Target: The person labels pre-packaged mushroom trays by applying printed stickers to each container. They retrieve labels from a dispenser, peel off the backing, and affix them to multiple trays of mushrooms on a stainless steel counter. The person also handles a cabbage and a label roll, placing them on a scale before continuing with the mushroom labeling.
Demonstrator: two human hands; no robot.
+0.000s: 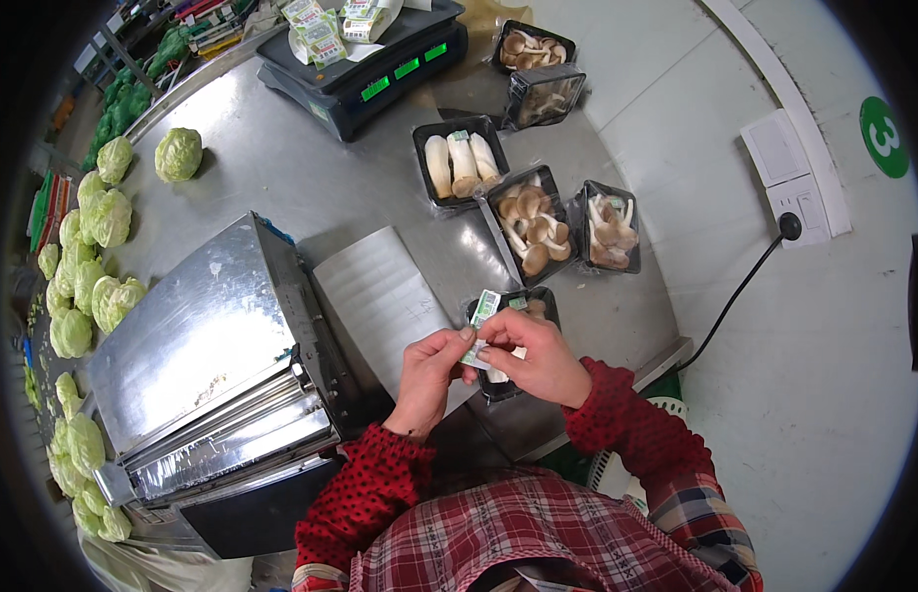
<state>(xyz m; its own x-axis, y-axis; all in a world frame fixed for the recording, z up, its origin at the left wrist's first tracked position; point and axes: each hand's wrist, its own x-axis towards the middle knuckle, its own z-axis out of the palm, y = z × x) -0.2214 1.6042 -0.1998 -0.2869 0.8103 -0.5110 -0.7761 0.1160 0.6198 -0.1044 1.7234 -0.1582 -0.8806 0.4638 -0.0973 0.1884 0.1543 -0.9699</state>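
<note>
My left hand [433,366] and my right hand [539,359] meet over the steel table. Between their thumbs and fingers they pinch a short strip of green-and-white printed labels [486,305]. Beneath them is a film-wrapped black tray [496,391], mostly hidden, with parts of mushrooms showing. Just beyond lies a wrapped tray [556,200] of brown-capped mushrooms. To its right a smaller wrapped mushroom tray [631,263] bears a label. King oyster mushrooms [462,164] fill another labelled tray farther off.
A steel wrapping machine [207,325] stands at left, beside a white sheet [385,296]. A digital scale [370,70] carries rolls of labels [318,37]. Two more mushroom trays [545,96] sit by the wall. Several lettuce heads [78,266] line the left edge. A black cable [732,300] hangs at right.
</note>
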